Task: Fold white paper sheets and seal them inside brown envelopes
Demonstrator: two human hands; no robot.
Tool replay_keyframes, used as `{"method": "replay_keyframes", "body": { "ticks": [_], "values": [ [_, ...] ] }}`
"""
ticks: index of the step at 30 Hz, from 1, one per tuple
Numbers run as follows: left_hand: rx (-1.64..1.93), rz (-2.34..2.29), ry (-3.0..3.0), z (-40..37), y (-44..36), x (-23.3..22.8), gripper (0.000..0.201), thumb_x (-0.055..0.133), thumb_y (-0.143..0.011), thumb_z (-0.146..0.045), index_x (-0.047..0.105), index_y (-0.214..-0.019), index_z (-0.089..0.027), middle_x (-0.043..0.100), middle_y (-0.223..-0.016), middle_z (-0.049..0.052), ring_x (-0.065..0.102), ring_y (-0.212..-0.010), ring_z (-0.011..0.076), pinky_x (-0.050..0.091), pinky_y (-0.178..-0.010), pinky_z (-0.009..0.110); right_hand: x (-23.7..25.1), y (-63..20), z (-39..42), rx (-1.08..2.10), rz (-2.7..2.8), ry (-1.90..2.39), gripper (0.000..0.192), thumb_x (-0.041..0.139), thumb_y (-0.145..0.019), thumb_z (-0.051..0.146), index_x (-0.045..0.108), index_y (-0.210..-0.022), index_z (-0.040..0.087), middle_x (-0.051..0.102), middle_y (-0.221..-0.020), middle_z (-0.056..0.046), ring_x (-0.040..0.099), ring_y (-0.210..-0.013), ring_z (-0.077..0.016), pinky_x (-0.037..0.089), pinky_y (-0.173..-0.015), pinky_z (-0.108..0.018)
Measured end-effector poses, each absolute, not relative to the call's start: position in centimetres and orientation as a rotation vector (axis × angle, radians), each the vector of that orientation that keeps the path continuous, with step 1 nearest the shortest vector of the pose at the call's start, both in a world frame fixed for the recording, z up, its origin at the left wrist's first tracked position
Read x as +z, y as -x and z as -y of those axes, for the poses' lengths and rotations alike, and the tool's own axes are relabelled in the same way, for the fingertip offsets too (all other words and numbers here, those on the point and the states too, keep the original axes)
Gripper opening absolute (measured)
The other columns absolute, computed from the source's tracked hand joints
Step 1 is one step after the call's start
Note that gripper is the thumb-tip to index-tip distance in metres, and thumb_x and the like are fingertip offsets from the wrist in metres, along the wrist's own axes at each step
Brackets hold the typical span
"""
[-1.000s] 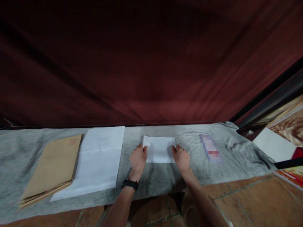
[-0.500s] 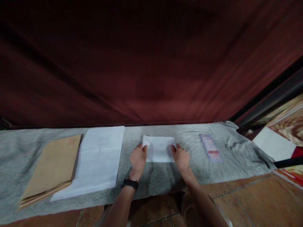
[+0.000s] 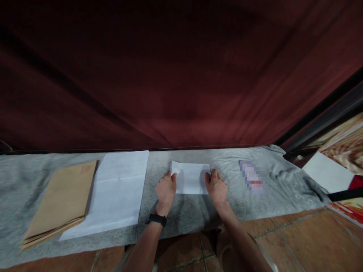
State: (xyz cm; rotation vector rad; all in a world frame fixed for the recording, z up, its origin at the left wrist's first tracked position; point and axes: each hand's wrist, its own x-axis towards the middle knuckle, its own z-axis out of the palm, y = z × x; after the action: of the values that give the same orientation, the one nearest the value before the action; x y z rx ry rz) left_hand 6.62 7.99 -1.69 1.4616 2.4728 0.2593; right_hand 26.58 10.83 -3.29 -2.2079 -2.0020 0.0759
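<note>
A folded sheet of white paper (image 3: 191,178) lies in front of me on the grey cloth (image 3: 187,219). My left hand (image 3: 166,189) grips its left edge, thumb on top and the other fingers at the side and partly hidden. At the opposite edge my right hand (image 3: 217,187) pinches the paper the same way. The top left corner of the paper lifts slightly. A black wristband (image 3: 156,219) is on my left wrist.
White sheets (image 3: 120,196) lie on the left, partly under a stack of brown envelopes (image 3: 64,198). To the right is a blurred-out purple slip (image 3: 252,177). A dark red curtain (image 3: 181,94) hangs behind; tiled floor (image 3: 306,241) shows in front.
Both hands stay almost still at the paper's edges. The paper's top left corner has shifted very slightly.
</note>
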Motion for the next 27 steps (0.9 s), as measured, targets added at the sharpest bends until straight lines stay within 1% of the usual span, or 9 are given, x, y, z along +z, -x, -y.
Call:
{"method": "replay_keyframes", "body": {
  "ticks": [4, 6, 9, 11, 13, 16, 22, 27],
  "values": [
    [0.260, -2.475, -1.481, -8.0, -6.7, -1.7, 0.040, 0.039, -0.102, -0.040, 0.067, -0.118, -0.017, 0.076, -0.097, 0.017, 0.074, -0.092, 0.0307, 0.050, -0.073, 0.034, -3.5, -26.2, -10.8, -0.097, 2.057, 2.020, 0.042, 0.037, -0.103, 0.035, 0.053, -0.133, 0.011, 0.065, -0.118, -0.019, 0.060, -0.108, -0.0307, 0.045, -0.090, -0.040],
    [0.264, -2.478, -1.479, -8.0, -6.7, -1.9, 0.041, 0.038, -0.102, -0.041, 0.066, -0.120, -0.016, 0.076, -0.095, 0.017, 0.074, -0.092, 0.0306, 0.051, -0.074, 0.034, -3.8, -25.7, -10.5, -0.098, 2.147, 1.852, 0.043, 0.038, -0.103, 0.033, 0.050, -0.139, 0.011, 0.060, -0.130, -0.020, 0.054, -0.117, -0.0316, 0.041, -0.098, -0.044],
    [0.287, -2.482, -1.478, -8.0, -6.7, -2.2, 0.042, 0.037, -0.103, -0.041, 0.066, -0.120, -0.016, 0.076, -0.095, 0.018, 0.074, -0.091, 0.0298, 0.051, -0.074, 0.034, -4.7, -24.4, -9.6, -0.024, 2.294, 1.564, 0.045, 0.041, -0.102, 0.031, 0.048, -0.144, 0.015, 0.048, -0.150, -0.016, 0.043, -0.135, -0.0308, 0.036, -0.108, -0.046],
    [0.299, -2.484, -1.484, -8.0, -6.7, -2.3, 0.042, 0.037, -0.103, -0.040, 0.066, -0.120, -0.016, 0.077, -0.096, 0.018, 0.075, -0.091, 0.0294, 0.051, -0.074, 0.033, -5.3, -23.4, -8.8, 0.017, 2.352, 1.438, 0.047, 0.042, -0.102, 0.031, 0.047, -0.146, 0.016, 0.043, -0.156, -0.014, 0.037, -0.142, -0.0297, 0.033, -0.114, -0.047],
    [0.302, -2.493, -1.490, -7.9, -6.7, -2.3, 0.042, 0.037, -0.103, -0.039, 0.066, -0.121, -0.015, 0.077, -0.095, 0.018, 0.075, -0.090, 0.0296, 0.051, -0.073, 0.033, -5.9, -22.6, -8.2, 0.056, 2.385, 1.364, 0.048, 0.042, -0.103, 0.033, 0.047, -0.148, 0.017, 0.042, -0.157, -0.012, 0.035, -0.145, -0.0287, 0.031, -0.117, -0.048],
    [0.299, -2.512, -1.499, -7.9, -6.7, -2.3, 0.042, 0.037, -0.103, -0.038, 0.066, -0.122, -0.015, 0.077, -0.096, 0.018, 0.075, -0.090, 0.0295, 0.052, -0.073, 0.033, -6.4, -22.0, -7.6, 0.101, 2.393, 1.324, 0.048, 0.041, -0.104, 0.036, 0.048, -0.148, 0.019, 0.042, -0.158, -0.011, 0.035, -0.146, -0.0277, 0.031, -0.118, -0.048],
    [0.293, -2.513, -1.513, -7.9, -6.7, -2.3, 0.040, 0.039, -0.103, -0.039, 0.066, -0.122, -0.016, 0.077, -0.095, 0.017, 0.075, -0.091, 0.0292, 0.053, -0.073, 0.033, -6.6, -22.0, -7.5, 0.097, 2.376, 1.400, 0.047, 0.039, -0.104, 0.037, 0.051, -0.147, 0.021, 0.045, -0.156, -0.012, 0.037, -0.145, -0.0279, 0.032, -0.117, -0.050],
    [0.250, -2.513, -1.522, -7.8, -6.8, -2.0, 0.040, 0.039, -0.103, -0.039, 0.066, -0.120, -0.015, 0.077, -0.094, 0.017, 0.076, -0.090, 0.0290, 0.053, -0.072, 0.033, -6.8, -22.2, -7.4, 0.062, 2.385, 1.436, 0.047, 0.039, -0.105, 0.037, 0.049, -0.148, 0.022, 0.045, -0.156, -0.010, 0.038, -0.145, -0.0285, 0.031, -0.118, -0.050]
  ]
}}
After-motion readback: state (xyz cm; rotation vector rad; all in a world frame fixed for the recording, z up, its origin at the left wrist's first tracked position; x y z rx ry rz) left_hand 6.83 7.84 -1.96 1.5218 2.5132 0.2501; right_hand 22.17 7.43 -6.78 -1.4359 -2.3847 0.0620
